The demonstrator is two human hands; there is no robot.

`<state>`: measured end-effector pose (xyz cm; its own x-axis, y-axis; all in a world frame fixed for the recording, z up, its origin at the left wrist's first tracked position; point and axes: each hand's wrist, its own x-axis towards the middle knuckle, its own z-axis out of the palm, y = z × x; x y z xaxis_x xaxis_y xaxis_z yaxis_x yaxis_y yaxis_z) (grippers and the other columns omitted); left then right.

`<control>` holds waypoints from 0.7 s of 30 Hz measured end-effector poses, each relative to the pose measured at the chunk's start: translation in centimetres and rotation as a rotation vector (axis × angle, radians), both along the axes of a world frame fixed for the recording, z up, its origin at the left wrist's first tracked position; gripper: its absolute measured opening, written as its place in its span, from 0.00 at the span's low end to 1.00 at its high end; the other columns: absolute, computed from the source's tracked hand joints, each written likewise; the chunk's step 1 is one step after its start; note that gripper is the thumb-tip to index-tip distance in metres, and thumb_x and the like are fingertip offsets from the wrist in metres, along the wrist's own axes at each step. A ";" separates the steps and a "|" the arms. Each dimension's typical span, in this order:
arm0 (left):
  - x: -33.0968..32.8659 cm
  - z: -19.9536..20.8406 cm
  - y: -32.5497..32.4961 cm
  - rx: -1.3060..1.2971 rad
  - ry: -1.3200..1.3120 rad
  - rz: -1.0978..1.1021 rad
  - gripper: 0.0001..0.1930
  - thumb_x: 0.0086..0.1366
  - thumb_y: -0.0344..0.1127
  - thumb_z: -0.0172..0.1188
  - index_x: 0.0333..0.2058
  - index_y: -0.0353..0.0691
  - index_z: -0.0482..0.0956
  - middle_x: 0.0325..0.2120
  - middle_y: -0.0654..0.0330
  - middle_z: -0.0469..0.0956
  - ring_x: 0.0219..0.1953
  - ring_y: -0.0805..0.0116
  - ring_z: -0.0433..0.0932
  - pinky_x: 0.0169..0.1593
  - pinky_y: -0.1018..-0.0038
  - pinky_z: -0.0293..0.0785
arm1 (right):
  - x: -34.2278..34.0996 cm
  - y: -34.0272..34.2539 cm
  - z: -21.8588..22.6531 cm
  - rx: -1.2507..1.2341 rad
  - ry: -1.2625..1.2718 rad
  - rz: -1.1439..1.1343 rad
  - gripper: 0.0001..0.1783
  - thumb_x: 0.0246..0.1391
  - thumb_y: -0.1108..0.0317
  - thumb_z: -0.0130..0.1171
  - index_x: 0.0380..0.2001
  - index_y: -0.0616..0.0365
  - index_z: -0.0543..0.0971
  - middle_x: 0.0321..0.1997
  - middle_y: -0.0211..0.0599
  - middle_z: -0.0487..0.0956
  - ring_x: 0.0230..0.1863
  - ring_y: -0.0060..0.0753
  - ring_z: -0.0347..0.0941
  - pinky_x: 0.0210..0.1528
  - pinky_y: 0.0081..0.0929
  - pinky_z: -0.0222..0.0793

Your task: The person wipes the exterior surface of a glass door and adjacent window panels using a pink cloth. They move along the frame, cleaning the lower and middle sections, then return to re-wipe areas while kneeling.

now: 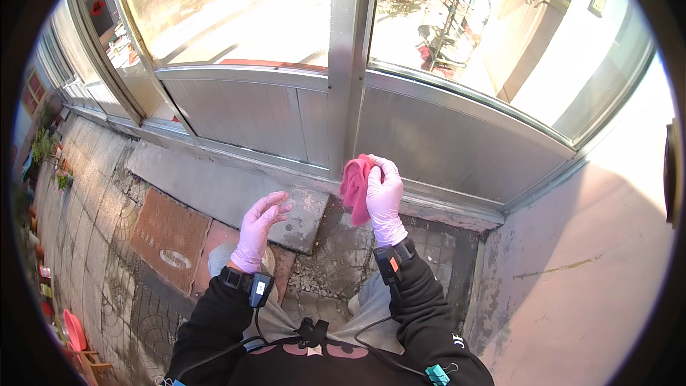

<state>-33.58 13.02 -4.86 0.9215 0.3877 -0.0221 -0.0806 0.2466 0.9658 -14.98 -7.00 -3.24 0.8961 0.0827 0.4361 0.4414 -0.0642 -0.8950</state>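
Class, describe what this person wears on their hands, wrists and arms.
Both the left hand and right hand wear thin pink gloves. Each wrist carries a black strapped device with an orange mark and a black cable. The sleeves are black.

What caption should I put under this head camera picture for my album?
Standing before a metal-framed window, a person's gloved right hand holds a pink cloth while the open left hand hovers nearby.

Sunlit glazed metal shopfront, cracked paving
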 end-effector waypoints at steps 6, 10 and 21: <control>-3.6 -3.3 4.5 -0.338 0.105 0.015 0.19 0.70 0.37 0.56 0.55 0.34 0.74 0.48 0.54 0.80 0.48 0.64 0.79 0.51 0.70 0.74 | 9.0 3.9 7.0 -0.080 -0.656 -0.301 0.23 0.58 0.74 0.61 0.56 0.63 0.73 0.59 0.48 0.69 0.57 0.52 0.70 0.58 0.39 0.70; -2.9 -4.4 5.0 -0.343 0.202 -0.010 0.18 0.70 0.38 0.56 0.53 0.32 0.75 0.44 0.54 0.81 0.45 0.64 0.80 0.49 0.71 0.75 | 14.3 6.8 8.1 -0.842 -0.790 -0.350 0.33 0.47 0.66 0.66 0.59 0.54 0.72 0.61 0.43 0.69 0.61 0.47 0.67 0.62 0.41 0.66; -1.7 -4.8 5.8 -0.363 0.244 -0.062 0.17 0.70 0.37 0.54 0.51 0.29 0.76 0.41 0.51 0.82 0.42 0.63 0.82 0.46 0.72 0.77 | 17.9 -4.1 5.6 -0.555 -0.921 -0.682 0.24 0.52 0.74 0.61 0.54 0.57 0.77 0.57 0.43 0.74 0.57 0.48 0.70 0.59 0.42 0.66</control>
<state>-35.27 18.86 -9.62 0.8934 0.2590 -0.3671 0.1649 0.5710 0.8042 2.97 -11.05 2.36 0.2145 0.0972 0.9719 0.6128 -0.7882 -0.0565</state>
